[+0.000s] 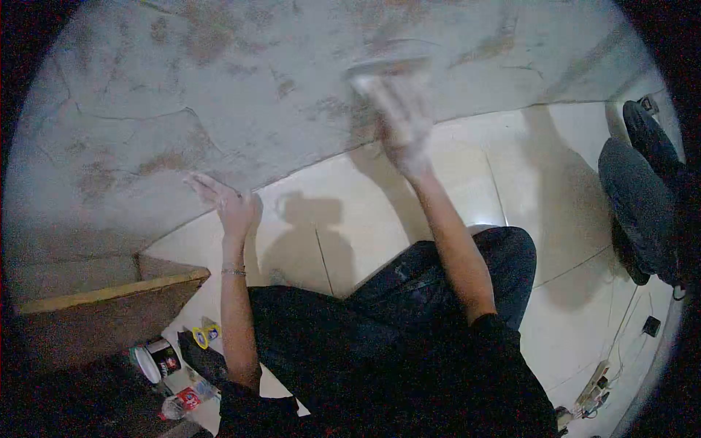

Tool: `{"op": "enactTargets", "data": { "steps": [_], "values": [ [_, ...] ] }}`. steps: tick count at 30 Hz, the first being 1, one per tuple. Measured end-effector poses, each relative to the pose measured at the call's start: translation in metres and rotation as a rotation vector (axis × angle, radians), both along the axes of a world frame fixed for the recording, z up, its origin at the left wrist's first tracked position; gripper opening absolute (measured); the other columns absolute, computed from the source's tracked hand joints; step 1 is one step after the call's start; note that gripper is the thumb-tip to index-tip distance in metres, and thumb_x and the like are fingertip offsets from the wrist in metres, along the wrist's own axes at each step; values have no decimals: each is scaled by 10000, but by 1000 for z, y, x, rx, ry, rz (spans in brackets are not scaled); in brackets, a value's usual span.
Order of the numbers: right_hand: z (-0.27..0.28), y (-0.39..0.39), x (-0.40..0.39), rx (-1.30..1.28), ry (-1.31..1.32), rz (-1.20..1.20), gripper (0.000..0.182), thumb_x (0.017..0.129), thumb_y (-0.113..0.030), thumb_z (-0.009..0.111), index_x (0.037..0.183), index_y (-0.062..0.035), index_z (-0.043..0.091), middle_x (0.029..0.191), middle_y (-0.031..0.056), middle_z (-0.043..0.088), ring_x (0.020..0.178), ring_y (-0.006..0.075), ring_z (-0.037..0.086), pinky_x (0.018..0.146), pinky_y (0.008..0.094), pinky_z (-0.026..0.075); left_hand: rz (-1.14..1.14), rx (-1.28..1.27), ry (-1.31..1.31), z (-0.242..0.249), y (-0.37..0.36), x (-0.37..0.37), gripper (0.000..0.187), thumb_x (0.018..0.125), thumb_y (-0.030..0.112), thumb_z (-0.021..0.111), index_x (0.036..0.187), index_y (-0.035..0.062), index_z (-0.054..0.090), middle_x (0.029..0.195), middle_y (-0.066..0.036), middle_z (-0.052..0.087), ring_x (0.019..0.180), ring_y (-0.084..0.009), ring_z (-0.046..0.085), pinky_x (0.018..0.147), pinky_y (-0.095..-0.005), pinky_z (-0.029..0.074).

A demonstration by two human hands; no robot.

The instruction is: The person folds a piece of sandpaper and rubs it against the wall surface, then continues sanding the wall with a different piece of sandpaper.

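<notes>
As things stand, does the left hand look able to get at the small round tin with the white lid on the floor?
Probably yes. The left hand rests flat on the patchy grey wall and holds nothing; the small round tin with the white lid lies below that arm on the pale tiled floor, beside the wooden board, with nothing between.

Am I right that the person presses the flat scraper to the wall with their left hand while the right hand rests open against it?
Not quite: the head view shows the hands swapped. The right hand presses the scraper to the wall, and the left hand rests open against it.
</notes>
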State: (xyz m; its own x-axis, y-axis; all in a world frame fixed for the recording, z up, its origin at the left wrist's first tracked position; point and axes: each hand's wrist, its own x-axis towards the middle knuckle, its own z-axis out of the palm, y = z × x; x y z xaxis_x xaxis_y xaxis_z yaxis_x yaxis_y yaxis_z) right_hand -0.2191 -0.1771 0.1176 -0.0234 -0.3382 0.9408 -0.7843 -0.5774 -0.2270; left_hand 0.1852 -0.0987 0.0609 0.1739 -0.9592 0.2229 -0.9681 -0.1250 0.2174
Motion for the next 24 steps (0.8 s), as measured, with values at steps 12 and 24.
{"op": "enactTargets", "data": {
  "steps": [12,24],
  "values": [
    [-7,-28,-48,-70,-283,-176,411,728,-45,707,1124,-106,614,1238,165,546,1159,358,505,955,444,412,-95,-276,-80,44,6,-52,1058,819,268,643,1434,-67,-150,1482,-359,-135,1402,-468,-94,1147,-498,38],
    [-9,10,21,84,63,119,367,771,-67,640,1131,-127,615,1341,168,501,1244,393,469,1052,507,357,16,57,25,36,6,-34,1075,781,195,635,1407,-104,-187,1456,-387,-186,1393,-495,-111,1131,-532,54]
  ]
}}
